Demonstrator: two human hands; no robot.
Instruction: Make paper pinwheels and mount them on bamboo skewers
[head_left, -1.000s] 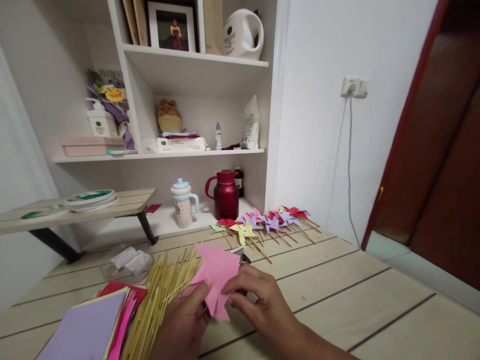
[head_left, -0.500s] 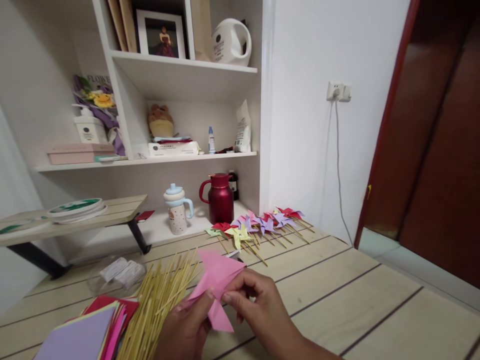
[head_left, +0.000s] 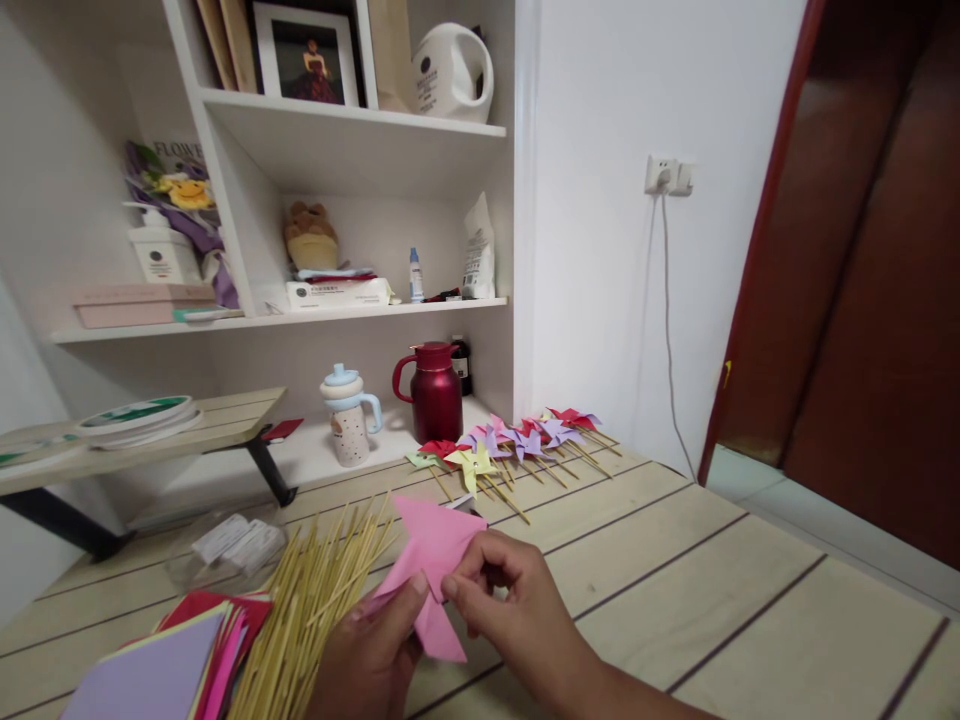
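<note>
A pink paper pinwheel point(head_left: 433, 545), partly folded with pointed blades, is held up between my two hands above the table. My left hand point(head_left: 375, 640) pinches it from the lower left, thumb pressed near its centre. From the right, my right hand point(head_left: 510, 600) grips it with thumb and forefinger close to the middle. The far fingertips of both hands are hidden behind the paper. Just left of the hands lies a bundle of thin wooden sticks point(head_left: 315, 590). A stack of coloured paper sheets point(head_left: 150, 665) sits at the lower left.
Several finished pinwheels on sticks point(head_left: 525, 445) lie at the table's far edge. A clear plastic container point(head_left: 225, 550) with white packets stands behind the sticks. Beyond are a speckled cup point(head_left: 349, 425), a red thermos jug point(head_left: 436, 395) and a low side table point(head_left: 232, 410).
The view has swung slightly to the right, so the background sits further left. Both hands keep their grip on the pink paper, with hardly any movement.
</note>
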